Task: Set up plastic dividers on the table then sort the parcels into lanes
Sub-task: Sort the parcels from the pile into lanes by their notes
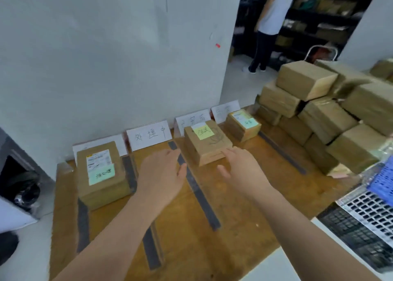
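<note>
At the wall end of the brown wooden table [244,227], before the third white paper lane card, sits the brown cardboard parcel with a yellow sticky note [207,144]; its long axis runs roughly toward the wall.

Both hands empty, fingers spread and relaxed, gripping nothing. The right hand [240,168] is nearer, fingertips at the parcel's near right corner; contact not resolvable. The left hand [163,174] is just left of it, over a dark grey divider strip [202,197]. The parcel lies ahead, between the hands.

Counts:
- divider strips: 4 lines, one partly hidden by the left forearm
- lane cards [148,135]: 4
- sorted parcels: 3, being the green-note parcel [102,174], the yellow-note one and the blue-note parcel [242,124]; the second card has none before it
- stack of brown taped parcels [325,119] at right: at least ten, exact count unclear
</note>
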Motion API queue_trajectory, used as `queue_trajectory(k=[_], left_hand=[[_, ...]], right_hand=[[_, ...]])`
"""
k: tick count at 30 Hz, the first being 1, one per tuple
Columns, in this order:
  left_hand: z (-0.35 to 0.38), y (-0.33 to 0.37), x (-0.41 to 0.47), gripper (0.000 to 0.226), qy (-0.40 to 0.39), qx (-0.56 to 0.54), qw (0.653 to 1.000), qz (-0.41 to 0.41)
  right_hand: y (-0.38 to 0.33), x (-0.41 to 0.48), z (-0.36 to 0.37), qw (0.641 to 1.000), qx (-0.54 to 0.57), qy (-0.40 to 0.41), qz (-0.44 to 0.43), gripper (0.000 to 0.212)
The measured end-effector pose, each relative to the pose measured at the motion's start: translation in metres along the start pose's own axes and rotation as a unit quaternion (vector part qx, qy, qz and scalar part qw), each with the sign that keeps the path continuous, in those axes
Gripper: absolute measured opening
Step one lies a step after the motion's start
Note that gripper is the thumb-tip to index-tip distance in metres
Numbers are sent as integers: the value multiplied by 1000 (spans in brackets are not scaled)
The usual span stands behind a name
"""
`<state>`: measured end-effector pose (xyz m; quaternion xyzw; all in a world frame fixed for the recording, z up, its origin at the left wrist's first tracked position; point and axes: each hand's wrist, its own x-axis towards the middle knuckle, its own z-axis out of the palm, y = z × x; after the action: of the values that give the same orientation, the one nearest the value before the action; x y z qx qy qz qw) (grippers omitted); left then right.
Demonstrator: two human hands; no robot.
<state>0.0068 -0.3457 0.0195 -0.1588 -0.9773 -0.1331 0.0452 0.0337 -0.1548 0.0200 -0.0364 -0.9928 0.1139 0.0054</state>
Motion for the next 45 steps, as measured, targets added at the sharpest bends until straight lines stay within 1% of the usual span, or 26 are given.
queue_trajectory(k=[5,8,11,15,21,25,27,31,35,39,43,45], left_hand=[[22,106,5,43,-3,14,997,79],[39,176,8,50,-3,1,995,99],[56,247,12,51,-2,-26,992,120],[73,330,24,53,8,-31,989,142],[88,421,50,54,15,-26,981,189],[98,467,88,54,15,-23,978,209],[103,487,111,54,16,-30,976,215],[114,523,161,55,1,-68,974,214],[123,558,207,58,-32,-91,975,202],[136,592,240,62,-65,-100,976,183],[153,625,264,67,-112,-119,977,139],[160,641,274,71,-153,-186,966,98]], right_hand=[[98,-45,-35,998,-5,31,59,51],[164,-71,-58,995,6,44,92,52],[230,-97,-83,991,16,47,120,48],[316,-121,-107,984,26,67,164,48],[406,-130,-135,967,42,96,231,47],[456,-113,-153,960,58,111,251,45],[481,-98,-163,957,63,118,258,48],[534,-59,-181,943,102,145,281,51],[586,-18,-193,917,177,161,319,52],[632,16,-194,898,228,155,343,52],[677,49,-189,891,261,143,342,49],[695,64,-188,879,314,141,331,39]])
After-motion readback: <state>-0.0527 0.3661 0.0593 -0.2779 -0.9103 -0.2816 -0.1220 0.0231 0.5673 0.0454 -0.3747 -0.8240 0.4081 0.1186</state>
